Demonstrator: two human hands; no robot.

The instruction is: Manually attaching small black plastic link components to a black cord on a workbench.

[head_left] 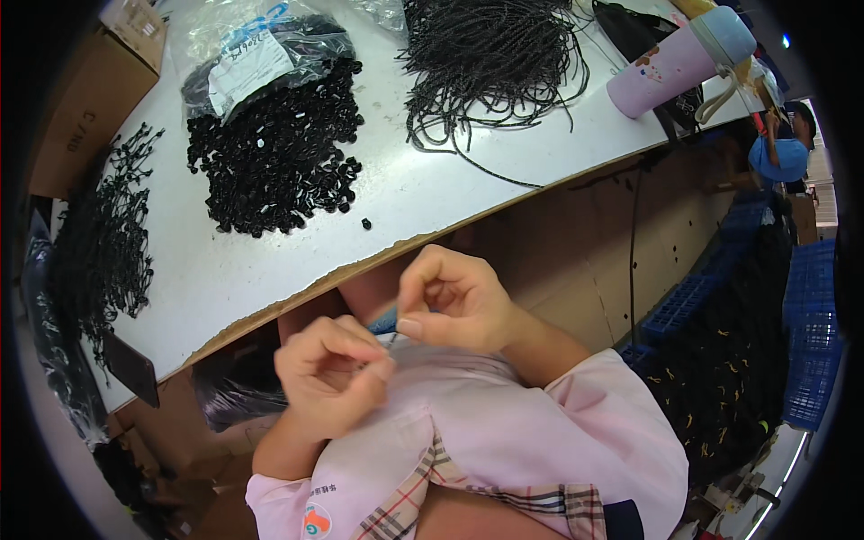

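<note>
Black, glossy little pieces (pixel 274 166) lie heaped, 1 stray (pixel 366 223) just apart.

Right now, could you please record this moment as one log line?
left hand: curled; right hand: curled; held item: unclear; white tabletop: loose small shiny black pieces, long thin black cords

The flat white worktop (pixel 432 193) has a brown edge (pixel 360 267). The small glossy plastic pieces (pixel 279 171) and thin cords (pixel 490 58) are black. The cylindrical lilac bottle (pixel 661 74) has a pale-blue lid (pixel 729 34). The pale pink fabric shirt (pixel 612 423) carries tan, black and red plaid trim (pixel 576 504). The latticed plastic crate (pixel 814 337) is blue; the dim heap (pixel 720 387) looks black, flecked with yellow.
</note>
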